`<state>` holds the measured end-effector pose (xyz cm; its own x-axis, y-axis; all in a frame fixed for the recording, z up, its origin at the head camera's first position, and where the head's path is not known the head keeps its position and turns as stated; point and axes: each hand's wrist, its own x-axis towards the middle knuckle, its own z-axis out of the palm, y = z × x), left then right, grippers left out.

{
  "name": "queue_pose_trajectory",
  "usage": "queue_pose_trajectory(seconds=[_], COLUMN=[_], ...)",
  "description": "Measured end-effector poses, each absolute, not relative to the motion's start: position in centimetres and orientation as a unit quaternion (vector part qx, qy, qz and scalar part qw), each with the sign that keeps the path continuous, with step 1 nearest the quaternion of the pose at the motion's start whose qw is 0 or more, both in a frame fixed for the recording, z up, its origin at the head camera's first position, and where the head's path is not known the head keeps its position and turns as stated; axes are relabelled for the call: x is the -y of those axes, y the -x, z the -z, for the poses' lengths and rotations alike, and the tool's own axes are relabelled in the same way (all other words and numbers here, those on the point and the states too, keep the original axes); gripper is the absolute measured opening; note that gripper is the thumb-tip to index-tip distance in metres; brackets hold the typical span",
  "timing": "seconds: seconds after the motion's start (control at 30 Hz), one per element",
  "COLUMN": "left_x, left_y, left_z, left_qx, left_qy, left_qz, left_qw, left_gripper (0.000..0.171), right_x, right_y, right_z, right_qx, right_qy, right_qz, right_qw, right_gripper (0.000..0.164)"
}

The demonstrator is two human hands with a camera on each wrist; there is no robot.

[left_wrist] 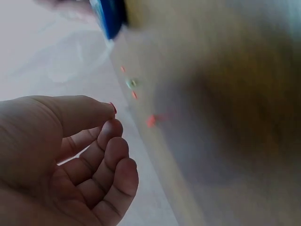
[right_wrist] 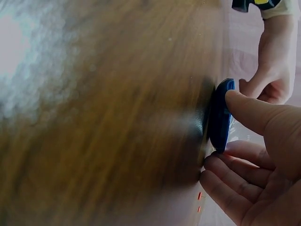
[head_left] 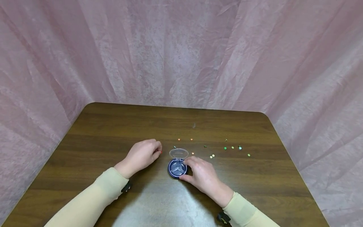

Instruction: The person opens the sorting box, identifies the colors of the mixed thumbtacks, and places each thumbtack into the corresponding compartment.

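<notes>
My right hand (head_left: 202,173) holds a small round blue pill case (head_left: 177,168) by its right side, thumb at the near edge and fingers at the far edge. The case lies on the wooden table with its clear lid (head_left: 179,153) standing raised at the back. Inside, dividers split it into three compartments. In the right wrist view the case (right_wrist: 222,115) appears edge-on between thumb and fingers. To the left of the case, my left hand (head_left: 143,154) pinches a tiny red piece (left_wrist: 113,108) between thumb and index fingertip, close over the table.
Beyond the case lie small orange pieces, one of them an orange disc (head_left: 179,139). Farther right are several small green and pale pieces, such as a green disc (head_left: 225,148) and a pale blue one (head_left: 240,148). Pink curtains (head_left: 181,56) surround the table (head_left: 136,119).
</notes>
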<state>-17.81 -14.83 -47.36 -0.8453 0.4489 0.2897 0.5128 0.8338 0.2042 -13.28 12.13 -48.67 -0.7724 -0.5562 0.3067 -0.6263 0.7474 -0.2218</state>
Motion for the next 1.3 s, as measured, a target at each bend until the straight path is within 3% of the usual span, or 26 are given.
queue_pose_trajectory(seconds=[0.47, 0.8, 1.3], left_x=[11.1, 9.7, 9.8], left_y=[14.0, 13.9, 14.0], left_z=[46.7, 47.3, 47.0], left_qx=[0.928, 0.925, 0.928], left_qy=[0.329, 0.338, 0.336], left_qz=[0.119, 0.064, 0.062], left_qw=[0.125, 0.162, 0.147], left_gripper=[0.015, 0.010, 0.011], right_x=[-12.2, -12.2, -12.3], right_y=[13.5, 13.3, 13.1], right_z=[48.4, 48.5, 48.6], right_qx=[0.929, 0.930, 0.930], right_qy=[-0.317, -0.314, -0.314], right_qz=[-0.160, -0.158, -0.157], right_qw=[0.106, 0.106, 0.107], right_gripper=[0.052, 0.052, 0.052])
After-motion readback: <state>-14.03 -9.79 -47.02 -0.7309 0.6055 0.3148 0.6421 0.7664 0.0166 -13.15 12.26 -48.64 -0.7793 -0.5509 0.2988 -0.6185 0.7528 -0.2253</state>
